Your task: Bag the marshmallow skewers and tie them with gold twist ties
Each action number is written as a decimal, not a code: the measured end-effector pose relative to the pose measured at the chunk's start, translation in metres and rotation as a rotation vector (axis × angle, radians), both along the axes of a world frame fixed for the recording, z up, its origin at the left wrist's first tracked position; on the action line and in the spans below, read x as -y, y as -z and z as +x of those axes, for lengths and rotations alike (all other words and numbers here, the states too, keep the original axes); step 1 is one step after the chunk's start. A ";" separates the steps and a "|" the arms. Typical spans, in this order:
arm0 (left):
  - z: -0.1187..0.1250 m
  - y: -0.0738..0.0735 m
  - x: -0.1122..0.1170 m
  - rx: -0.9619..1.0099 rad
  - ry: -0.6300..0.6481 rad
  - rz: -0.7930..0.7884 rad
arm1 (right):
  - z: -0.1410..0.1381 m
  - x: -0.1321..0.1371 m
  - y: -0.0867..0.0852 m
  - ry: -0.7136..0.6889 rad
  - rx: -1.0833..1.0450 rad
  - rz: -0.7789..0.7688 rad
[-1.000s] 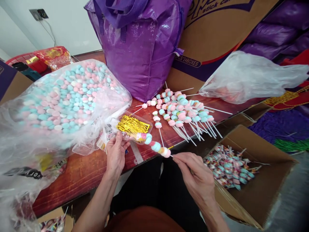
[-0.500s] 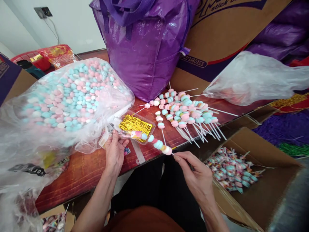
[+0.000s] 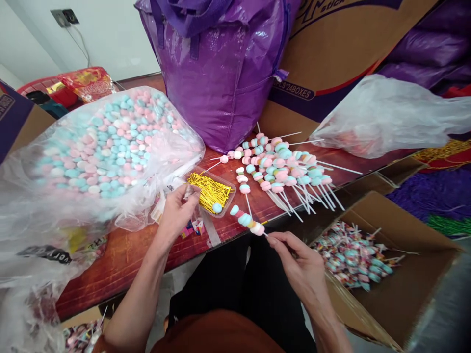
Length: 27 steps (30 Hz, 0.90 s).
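Steadying the candy skewer point(image 3: 245, 219) by its stick point(image 3: 266, 235) seems wise: my right hand point(image 3: 300, 262) pinches there, right of the tie tray point(image 3: 228, 202), my left hand point(image 3: 177, 208) at the tray's left edge, grip unclear.

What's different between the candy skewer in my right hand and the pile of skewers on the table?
The held skewer is pinched in the right hand; the pile lies on the table. The held skewer is single, while the pile is many overlapping. Little of the held skewer's stick shows, while long bare sticks jut from the pile. Both have pink, blue and white candies.
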State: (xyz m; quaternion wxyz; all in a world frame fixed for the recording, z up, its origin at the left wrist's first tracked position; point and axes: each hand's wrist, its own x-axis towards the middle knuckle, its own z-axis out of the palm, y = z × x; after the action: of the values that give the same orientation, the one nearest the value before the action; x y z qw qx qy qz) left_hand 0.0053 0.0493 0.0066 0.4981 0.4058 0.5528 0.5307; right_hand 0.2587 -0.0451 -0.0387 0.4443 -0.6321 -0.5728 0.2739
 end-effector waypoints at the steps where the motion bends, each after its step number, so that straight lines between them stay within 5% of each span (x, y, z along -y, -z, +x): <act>1: 0.003 -0.001 -0.002 -0.025 0.030 -0.020 | -0.002 0.000 -0.001 0.002 -0.012 -0.002; 8: 0.021 0.010 -0.010 -0.492 0.360 0.221 | -0.006 0.002 0.000 0.014 -0.067 -0.056; 13: 0.025 0.012 -0.019 -0.741 0.531 0.169 | -0.007 0.003 0.002 0.036 -0.118 -0.083; 16: 0.026 0.009 -0.024 -0.557 0.443 0.114 | -0.009 0.003 0.003 0.042 -0.145 -0.085; 22: 0.014 -0.001 -0.024 0.133 0.312 -0.127 | -0.018 -0.002 -0.003 0.026 -0.189 -0.068; 27: 0.009 -0.004 -0.016 0.290 0.322 -0.238 | -0.029 -0.008 -0.006 0.004 -0.192 -0.006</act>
State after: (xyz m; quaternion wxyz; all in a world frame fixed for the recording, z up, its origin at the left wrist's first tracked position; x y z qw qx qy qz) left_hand 0.0146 0.0648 0.0107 0.6946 0.3468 0.4623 0.4284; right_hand 0.2297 -0.0366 -0.0322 0.4958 -0.6055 -0.5254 0.3339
